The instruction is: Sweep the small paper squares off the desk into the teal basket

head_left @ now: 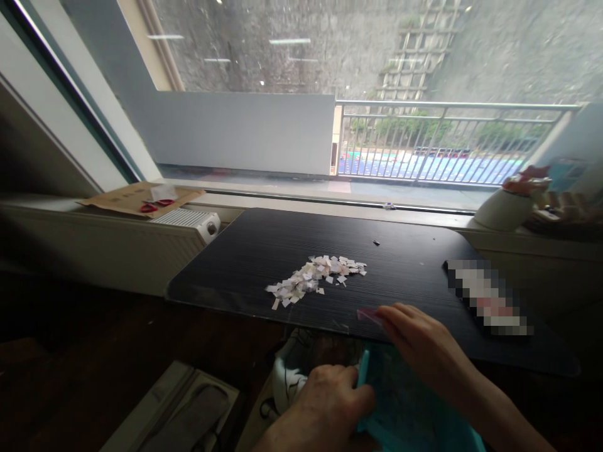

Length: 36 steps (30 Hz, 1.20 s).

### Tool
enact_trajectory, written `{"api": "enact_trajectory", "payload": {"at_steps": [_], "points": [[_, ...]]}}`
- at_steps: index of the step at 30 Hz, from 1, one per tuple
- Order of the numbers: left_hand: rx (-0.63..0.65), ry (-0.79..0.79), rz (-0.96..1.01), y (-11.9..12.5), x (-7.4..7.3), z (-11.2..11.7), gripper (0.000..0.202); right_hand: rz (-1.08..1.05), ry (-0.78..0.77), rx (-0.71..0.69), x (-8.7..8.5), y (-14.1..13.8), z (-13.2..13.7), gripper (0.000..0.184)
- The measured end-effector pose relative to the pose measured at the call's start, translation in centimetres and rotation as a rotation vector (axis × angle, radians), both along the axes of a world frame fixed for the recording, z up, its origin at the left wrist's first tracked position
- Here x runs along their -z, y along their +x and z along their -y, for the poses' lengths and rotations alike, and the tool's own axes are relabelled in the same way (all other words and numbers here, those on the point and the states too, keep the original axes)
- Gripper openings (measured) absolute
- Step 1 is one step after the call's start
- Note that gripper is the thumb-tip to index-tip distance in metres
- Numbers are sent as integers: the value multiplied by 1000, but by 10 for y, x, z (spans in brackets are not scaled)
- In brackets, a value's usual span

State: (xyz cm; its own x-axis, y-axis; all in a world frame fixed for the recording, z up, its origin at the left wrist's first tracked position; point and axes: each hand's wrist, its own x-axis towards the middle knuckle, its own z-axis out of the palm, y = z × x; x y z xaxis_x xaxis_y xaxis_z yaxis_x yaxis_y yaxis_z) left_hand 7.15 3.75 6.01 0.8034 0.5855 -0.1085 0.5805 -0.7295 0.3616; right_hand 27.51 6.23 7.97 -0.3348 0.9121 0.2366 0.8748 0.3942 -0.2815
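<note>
My left hand [327,402] is closed over the near-left rim of a teal plastic container [363,365], held just below the table's front edge. With my right hand [417,333] I pinch a thin, see-through pinkish piece [366,314], flat like a plastic card or sheet. It lies low over the tabletop near the edge, right above the container. Farther in on the black table [226,251] spreads a pile of small white paper scraps [306,279], apart from both hands. What the container holds is too dim to make out.
A blurred-out flat object [487,298] lies at the table's right. On the left ledge, red-handled scissors [157,205] rest on brown paper [117,198]. A small dark bit [376,243] sits behind the scraps. A white vase-like pot [502,210] stands on the right sill.
</note>
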Motion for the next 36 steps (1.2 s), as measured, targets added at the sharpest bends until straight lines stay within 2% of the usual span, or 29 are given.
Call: {"api": "enact_trajectory", "payload": {"at_steps": [4,7,12,16,19,25,30,34,36], "points": [[-34,2,55,-3,2,2,34,-30,-146,-89,-4,-13,25,23],[-49,-2,58,-6,2,3,32,-86,-159,-90,-7,-18,25,22],[-66,-8,41,-14,-3,2,32,-156,-128,20,-16,-31,-13,22],[-93,-29,8,-20,-1,0,31,-113,-147,-4,-22,-53,-44,24],[-82,-22,1,-23,3,-1,32,-66,-127,-24,-21,-65,-54,24],[-103,-28,-6,-27,4,1,32,-53,-193,-126,-21,-65,-44,23],[-128,-20,2,-25,4,4,32,-66,-152,-68,-26,-61,-42,23],[-81,-38,8,-28,7,3,31,-100,-193,-154,-24,-67,-37,22],[-89,-47,16,-34,10,3,30,-90,-187,-154,-22,-67,-34,22]]}}
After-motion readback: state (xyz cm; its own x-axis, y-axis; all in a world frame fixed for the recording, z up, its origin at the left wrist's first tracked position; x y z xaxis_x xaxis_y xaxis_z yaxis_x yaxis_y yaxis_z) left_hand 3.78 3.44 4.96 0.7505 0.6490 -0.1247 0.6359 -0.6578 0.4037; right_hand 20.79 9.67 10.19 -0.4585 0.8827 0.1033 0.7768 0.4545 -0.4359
